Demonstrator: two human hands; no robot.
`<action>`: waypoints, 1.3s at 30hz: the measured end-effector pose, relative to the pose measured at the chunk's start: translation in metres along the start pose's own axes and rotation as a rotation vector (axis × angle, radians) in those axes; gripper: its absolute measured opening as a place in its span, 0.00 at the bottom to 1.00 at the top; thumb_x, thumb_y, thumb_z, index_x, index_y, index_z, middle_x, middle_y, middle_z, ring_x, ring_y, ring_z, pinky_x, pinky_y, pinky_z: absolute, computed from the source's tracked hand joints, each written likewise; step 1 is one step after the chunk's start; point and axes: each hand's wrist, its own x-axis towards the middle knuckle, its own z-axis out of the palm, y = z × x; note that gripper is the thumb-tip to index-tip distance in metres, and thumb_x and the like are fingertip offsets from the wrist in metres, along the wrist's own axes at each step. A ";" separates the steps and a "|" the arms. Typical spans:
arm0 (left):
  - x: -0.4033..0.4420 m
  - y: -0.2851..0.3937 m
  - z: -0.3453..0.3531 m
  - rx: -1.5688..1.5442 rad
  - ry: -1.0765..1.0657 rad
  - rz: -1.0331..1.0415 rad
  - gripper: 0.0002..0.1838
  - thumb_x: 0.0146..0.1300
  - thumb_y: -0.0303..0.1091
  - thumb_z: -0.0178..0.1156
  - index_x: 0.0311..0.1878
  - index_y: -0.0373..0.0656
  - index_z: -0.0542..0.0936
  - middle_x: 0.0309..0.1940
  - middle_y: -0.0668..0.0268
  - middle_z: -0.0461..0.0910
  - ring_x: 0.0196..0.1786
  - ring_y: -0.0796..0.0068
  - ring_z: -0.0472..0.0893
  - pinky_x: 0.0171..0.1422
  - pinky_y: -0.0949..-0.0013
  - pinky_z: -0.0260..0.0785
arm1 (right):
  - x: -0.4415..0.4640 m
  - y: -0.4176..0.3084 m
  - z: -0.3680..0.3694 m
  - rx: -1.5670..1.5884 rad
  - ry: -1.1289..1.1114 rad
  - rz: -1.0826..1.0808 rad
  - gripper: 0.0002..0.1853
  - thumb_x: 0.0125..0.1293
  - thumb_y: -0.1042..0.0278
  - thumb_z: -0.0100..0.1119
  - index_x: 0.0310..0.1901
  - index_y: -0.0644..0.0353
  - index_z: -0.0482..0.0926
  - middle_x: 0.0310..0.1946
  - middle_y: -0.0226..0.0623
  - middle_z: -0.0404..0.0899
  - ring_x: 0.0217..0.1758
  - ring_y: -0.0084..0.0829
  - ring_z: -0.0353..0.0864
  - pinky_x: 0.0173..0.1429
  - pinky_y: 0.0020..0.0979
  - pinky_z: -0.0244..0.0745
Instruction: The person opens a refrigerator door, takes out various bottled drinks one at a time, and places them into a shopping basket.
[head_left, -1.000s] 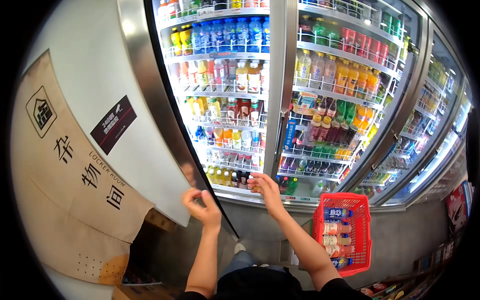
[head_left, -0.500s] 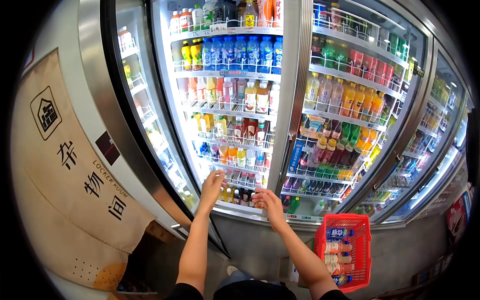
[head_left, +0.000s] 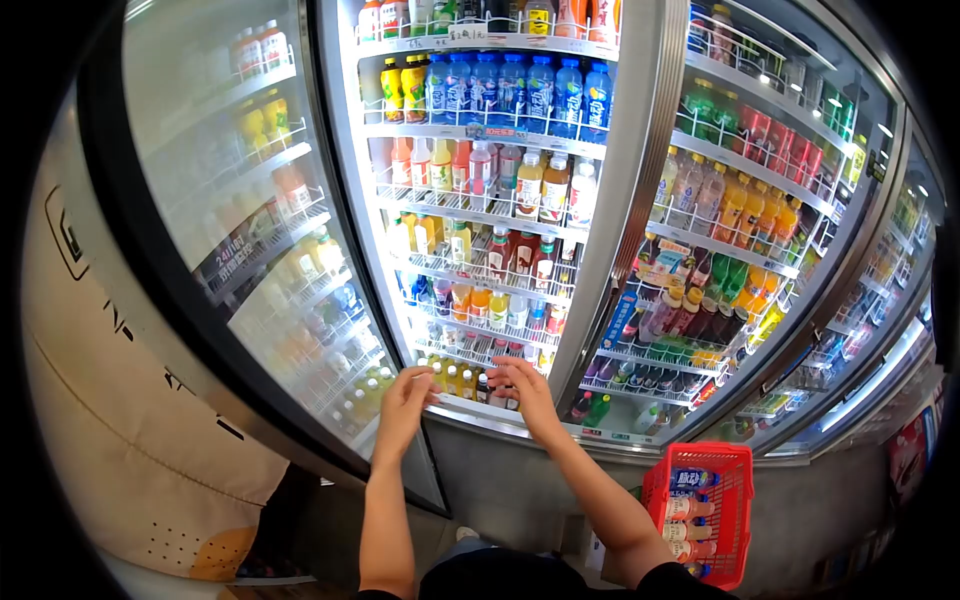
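Note:
My left hand is raised in front of the open cooler's bottom shelves, beside the edge of the glass door. Its fingers are loosely stretched to the right; whether it touches the door cannot be told. To its right, my right hand is open with fingers apart and holds nothing. Behind the hands, small bottles with pale caps stand in a row on the lowest shelf. Higher up are blue bottles, yellow bottles and juice bottles.
A red shopping basket stands on the floor at my right, with several bottles lying in it. Further closed drink coolers line the right side. At the left hangs a beige curtain.
The glass door now shows much more of its face and covers more of the curtain. My left hand is slightly lower and further left. The view has shifted, so the shelves appear further right.

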 end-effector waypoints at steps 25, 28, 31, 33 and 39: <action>0.193 0.007 -0.057 -0.114 -0.298 -0.131 0.20 0.76 0.47 0.49 0.57 0.41 0.76 0.41 0.63 0.81 0.42 0.74 0.81 0.48 0.72 0.72 | 0.135 0.030 0.036 -0.093 0.135 0.018 0.17 0.77 0.62 0.44 0.59 0.62 0.75 0.48 0.36 0.81 0.48 0.24 0.80 0.52 0.27 0.76; 0.194 -0.014 -0.077 -0.147 -0.254 -0.135 0.20 0.76 0.46 0.49 0.56 0.40 0.76 0.40 0.63 0.81 0.41 0.75 0.81 0.46 0.73 0.72 | 0.162 0.031 0.036 -0.095 0.097 0.012 0.17 0.77 0.61 0.45 0.59 0.60 0.75 0.48 0.36 0.81 0.48 0.24 0.79 0.52 0.28 0.76; 0.201 -0.033 -0.102 -0.090 -0.148 -0.177 0.18 0.75 0.45 0.50 0.55 0.41 0.78 0.39 0.65 0.81 0.40 0.78 0.81 0.46 0.74 0.71 | 0.193 0.040 0.039 -0.074 0.062 0.014 0.17 0.77 0.61 0.45 0.59 0.60 0.75 0.48 0.36 0.81 0.49 0.24 0.79 0.52 0.28 0.76; 0.207 -0.038 -0.113 -0.053 -0.098 -0.179 0.18 0.75 0.45 0.50 0.55 0.42 0.78 0.39 0.66 0.82 0.40 0.79 0.80 0.46 0.75 0.70 | 0.210 0.045 0.044 -0.064 0.077 0.015 0.18 0.77 0.62 0.44 0.60 0.61 0.74 0.48 0.39 0.81 0.49 0.26 0.81 0.53 0.28 0.78; 0.258 -0.007 -0.094 -0.075 -0.124 -0.099 0.19 0.75 0.46 0.50 0.55 0.40 0.78 0.40 0.64 0.82 0.41 0.78 0.80 0.47 0.74 0.70 | 0.267 0.040 0.051 -0.068 0.046 -0.038 0.20 0.76 0.62 0.44 0.64 0.60 0.69 0.48 0.41 0.81 0.48 0.27 0.82 0.51 0.27 0.78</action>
